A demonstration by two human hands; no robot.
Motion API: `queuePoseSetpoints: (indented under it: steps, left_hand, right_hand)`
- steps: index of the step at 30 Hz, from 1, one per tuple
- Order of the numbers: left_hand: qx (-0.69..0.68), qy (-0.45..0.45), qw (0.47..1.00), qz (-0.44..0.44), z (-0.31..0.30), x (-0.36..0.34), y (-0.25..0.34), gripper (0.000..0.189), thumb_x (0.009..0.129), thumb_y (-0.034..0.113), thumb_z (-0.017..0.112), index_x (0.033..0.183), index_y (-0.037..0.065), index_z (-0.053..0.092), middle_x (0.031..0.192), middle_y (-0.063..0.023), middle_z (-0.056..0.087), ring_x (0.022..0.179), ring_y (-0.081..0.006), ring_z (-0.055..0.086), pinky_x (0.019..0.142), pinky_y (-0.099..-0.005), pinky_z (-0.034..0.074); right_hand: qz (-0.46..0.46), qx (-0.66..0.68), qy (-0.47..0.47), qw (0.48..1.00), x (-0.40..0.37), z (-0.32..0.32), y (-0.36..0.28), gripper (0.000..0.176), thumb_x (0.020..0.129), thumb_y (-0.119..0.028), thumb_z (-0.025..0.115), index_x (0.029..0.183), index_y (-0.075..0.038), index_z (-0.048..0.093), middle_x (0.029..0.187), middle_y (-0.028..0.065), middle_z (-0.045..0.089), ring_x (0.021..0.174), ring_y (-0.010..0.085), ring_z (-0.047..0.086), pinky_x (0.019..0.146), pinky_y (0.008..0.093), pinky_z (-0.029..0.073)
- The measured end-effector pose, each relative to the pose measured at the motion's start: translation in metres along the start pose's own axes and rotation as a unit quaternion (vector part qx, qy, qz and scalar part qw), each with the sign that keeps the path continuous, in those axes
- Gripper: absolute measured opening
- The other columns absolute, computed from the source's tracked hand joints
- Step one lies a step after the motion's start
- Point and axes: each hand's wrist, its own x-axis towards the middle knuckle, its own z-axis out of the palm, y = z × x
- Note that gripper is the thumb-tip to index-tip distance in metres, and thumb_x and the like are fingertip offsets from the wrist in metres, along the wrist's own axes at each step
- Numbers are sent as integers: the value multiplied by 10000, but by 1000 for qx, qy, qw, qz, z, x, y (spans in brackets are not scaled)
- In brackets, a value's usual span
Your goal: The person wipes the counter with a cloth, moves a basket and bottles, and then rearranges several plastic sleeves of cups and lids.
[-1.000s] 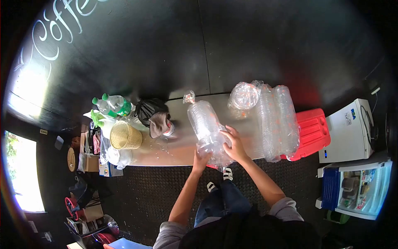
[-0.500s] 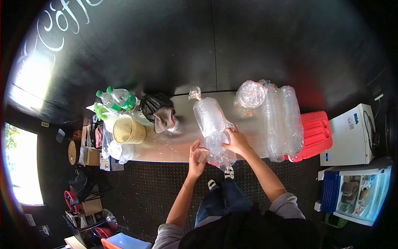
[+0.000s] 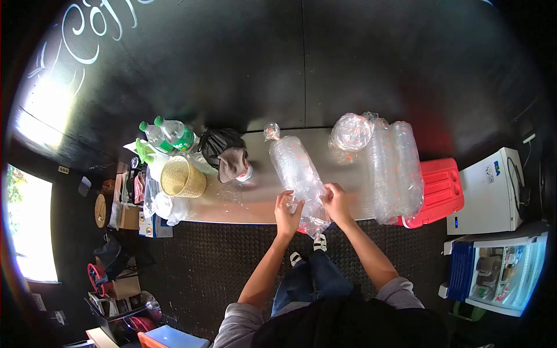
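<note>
A clear plastic bag with a stack of clear plastic cups lies lengthwise on the metal table, its loose near end hanging at the front edge. My left hand is at the left side of that loose end, fingers curled and closed on the film. On the opposite side, my right hand pinches the bag, thumb toward the middle. The bag's far end is bunched into a twisted knob. Whether a cup sits between my hands is hard to tell through the shiny film.
More bagged cup stacks and a rolled plastic bundle lie on the table at right, beside a red lid. Leftward are a woven basket, green-capped bottles, a grey cloth and a black bag.
My left hand has moved up and right onto the bag's loose end, its fingers now closed. My right hand has shifted slightly down and right, still on the bag.
</note>
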Motion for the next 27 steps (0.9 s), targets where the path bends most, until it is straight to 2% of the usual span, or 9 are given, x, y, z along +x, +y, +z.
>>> queuePoseSetpoints:
  steps: [7, 9, 10, 13, 17, 19, 23, 25, 27]
  left_hand:
    - [5, 40, 999, -20, 4, 9, 6, 275, 700, 26, 711, 912, -4, 540, 960, -164, 570, 899, -332, 565, 778, -411, 453]
    - [9, 27, 999, -19, 5, 10, 6, 305, 695, 22, 714, 944, -1, 540, 943, -162, 566, 883, -324, 567, 768, -405, 454]
    - [14, 15, 1000, -17, 5, 11, 6, 336, 689, 18, 718, 975, 3, 541, 927, -161, 562, 866, -317, 569, 758, -399, 455]
    - [37, -3, 999, -12, 13, 11, -5, 380, 675, 16, 728, 1001, 6, 535, 936, -157, 560, 844, -302, 572, 752, -391, 461]
    - [44, 7, 999, -8, 15, 11, -11, 428, 668, 28, 740, 1031, 2, 515, 915, -159, 553, 827, -305, 568, 741, -392, 463]
    - [51, 112, 992, -24, 17, 11, 2, 474, 663, 90, 788, 1022, -19, 500, 875, -140, 551, 807, -288, 566, 727, -375, 474]
    - [6, 162, 981, -107, 37, 3, -60, 595, 646, 174, 835, 1080, -38, 487, 916, -140, 568, 828, -254, 574, 724, -346, 495]
    - [-129, -8, 951, -282, 36, 4, -73, 744, 609, 295, 865, 1135, -62, 477, 982, -160, 578, 804, -221, 588, 702, -331, 519]
    - [-149, -48, 942, -298, 37, 9, -67, 794, 597, 337, 864, 1152, -75, 472, 979, -162, 585, 763, -215, 593, 684, -332, 522]
  right_hand:
    - [-83, 65, 36, 994, -10, 2, 7, 261, 755, -15, 677, 1000, -14, 588, 809, 124, 583, 715, 244, 598, 638, 341, 474]
    - [-139, 25, 50, 989, -8, 4, 11, 261, 747, -73, 709, 970, -34, 581, 967, 133, 578, 953, 271, 565, 822, 369, 446]
    - [-139, 26, 51, 989, -9, 6, 12, 261, 747, -73, 709, 970, -34, 581, 967, 133, 578, 953, 271, 565, 822, 369, 446]
    - [-62, 137, -96, 984, -8, 9, 8, 447, 671, -205, 802, 1004, -81, 532, 1187, 123, 464, 1199, 284, 381, 992, 384, 330]
    - [-127, 92, -94, 983, -6, 3, 8, 626, 638, -230, 831, 1111, -44, 465, 1108, 114, 491, 1119, 257, 430, 958, 378, 343]
    - [-141, 106, -99, 979, -8, 0, 5, 803, 617, -243, 847, 1210, -30, 350, 1163, 153, 453, 1153, 272, 414, 977, 389, 338]
    - [-64, 172, -70, 980, -11, 4, -4, 921, 647, -218, 819, 1319, -3, 226, 1312, 237, 358, 1247, 357, 361, 1021, 420, 330]
    - [-80, 81, -63, 992, -10, 9, 2, 928, 688, -129, 764, 1385, 11, 166, 1347, 265, 318, 1269, 404, 343, 1032, 436, 329]
    - [-101, 21, -48, 994, -9, 12, -2, 913, 700, -86, 729, 1402, 7, 153, 1358, 273, 306, 1277, 415, 331, 1039, 432, 325]
